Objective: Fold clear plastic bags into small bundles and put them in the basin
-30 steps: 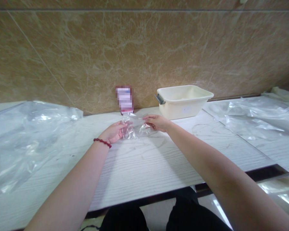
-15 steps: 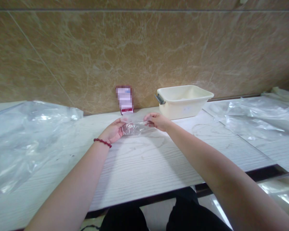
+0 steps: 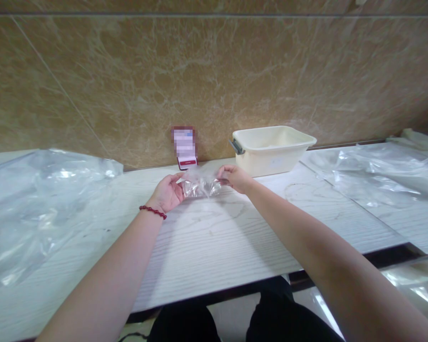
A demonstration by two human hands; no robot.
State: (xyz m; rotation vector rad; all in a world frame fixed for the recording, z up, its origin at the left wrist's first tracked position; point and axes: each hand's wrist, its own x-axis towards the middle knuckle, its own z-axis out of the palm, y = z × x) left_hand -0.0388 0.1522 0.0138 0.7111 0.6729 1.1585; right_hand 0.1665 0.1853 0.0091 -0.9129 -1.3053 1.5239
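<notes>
- On the far half of the white wood-grain table (image 3: 217, 251), in front of the person, a clear plastic piece (image 3: 201, 187) is spanned between both hands; its surface is crinkled and reflective.
- Left hand (image 3: 169, 192): thumb and fingers are closed on the left edge of the piece, with the palm partly turned upward. A dark red beaded bracelet (image 3: 152, 212) encircles the wrist.
- Right hand (image 3: 236, 179): thumb and fingers are pinched together on the right edge of the piece. The hand is positioned just in front of the tub.
- Cream tub (image 3: 264, 165): upright, open at the top, fitted with a grey handle (image 3: 237, 147) at its left end. It is located near the stone-patterned wall (image 3: 214, 71).
- Red-edged panel (image 3: 188, 162): stands upright against the wall, behind the plastic piece; its face is blurred out.
- Left plastic sheeting (image 3: 50, 213): spread across the left part of the table, well apart from the tub.
- Right plastic sheeting (image 3: 381, 173): spread over the right part of the surface, beyond a seam.
</notes>
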